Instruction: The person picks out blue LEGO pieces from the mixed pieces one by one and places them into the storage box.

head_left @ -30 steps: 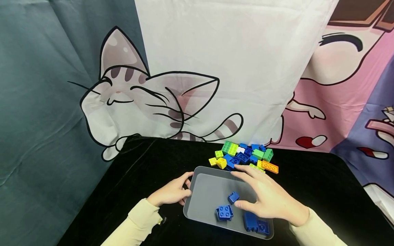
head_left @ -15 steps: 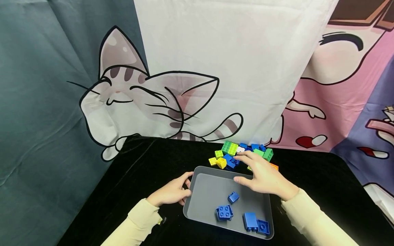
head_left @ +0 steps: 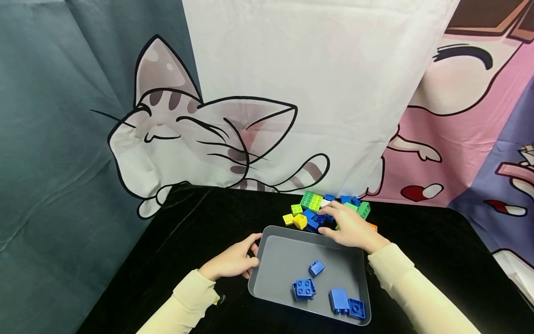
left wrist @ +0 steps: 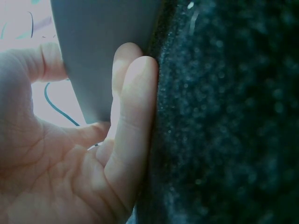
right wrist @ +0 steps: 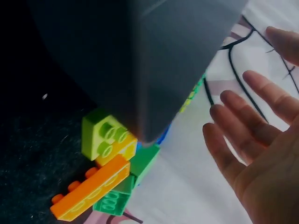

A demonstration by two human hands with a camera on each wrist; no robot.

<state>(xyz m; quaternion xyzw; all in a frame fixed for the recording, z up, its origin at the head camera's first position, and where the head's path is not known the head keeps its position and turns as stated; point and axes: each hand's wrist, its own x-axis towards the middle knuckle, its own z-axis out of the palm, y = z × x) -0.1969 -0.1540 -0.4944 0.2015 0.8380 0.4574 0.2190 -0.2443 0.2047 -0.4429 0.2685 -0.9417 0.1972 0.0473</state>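
Note:
My left hand (head_left: 231, 260) holds the left edge of a grey tray (head_left: 280, 255). In the left wrist view its thumb touches the tray's wall, with the fingers (left wrist: 135, 98) along the underside. Several blue toy bricks lie in the tray: a small one (head_left: 316, 268) near the middle, a studded one (head_left: 304, 288) at the front, and two more (head_left: 339, 300) by the right corner. Over the tray's far edge, my right hand (head_left: 352, 228) reaches to the blue bricks (head_left: 310, 219) of the pile, fingertips right at them. Its fingers look spread in the right wrist view, nothing between them.
Behind the tray the pile also has green bricks (head_left: 307, 199), yellow bricks (head_left: 300, 221) and an orange brick (right wrist: 91, 189), part hidden by my right hand. Black cloth (head_left: 200, 218) covers the table. A printed curtain (head_left: 267, 139) hangs at its back edge.
My right hand has moved from above the tray away from me to the brick pile, and its thumb has drawn in closer to the fingers. The left hand and tray have stayed put.

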